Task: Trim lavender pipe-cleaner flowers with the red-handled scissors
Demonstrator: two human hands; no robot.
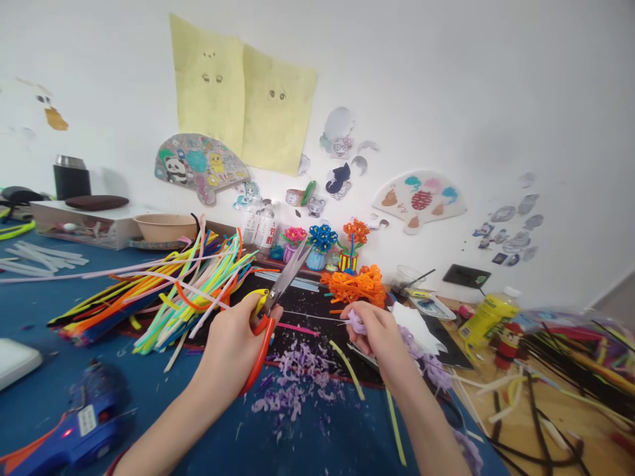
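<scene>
My left hand (225,344) is closed around scissors (289,274) with red and yellow handles. The blades point up and away, slightly parted. A thin bare wire (310,316) runs between my two hands. Pinched in my right hand (381,337) is a fuzzy light purple pipe cleaner (356,321), and its curled length trails over the wrist toward the lower right. Below and between the hands lies a scatter of purple fuzz clippings (297,380). Yellow strips (347,370) and a pink strip (298,328) rest nearby.
Left of my hands lies a large bundle of coloured pipe cleaners (163,297). A blue glue gun (84,423) with a lit red light sits at lower left. Ahead are orange pipe cleaner flowers (354,285) and small potted flowers (322,241). A yellow bottle (489,317) stands right.
</scene>
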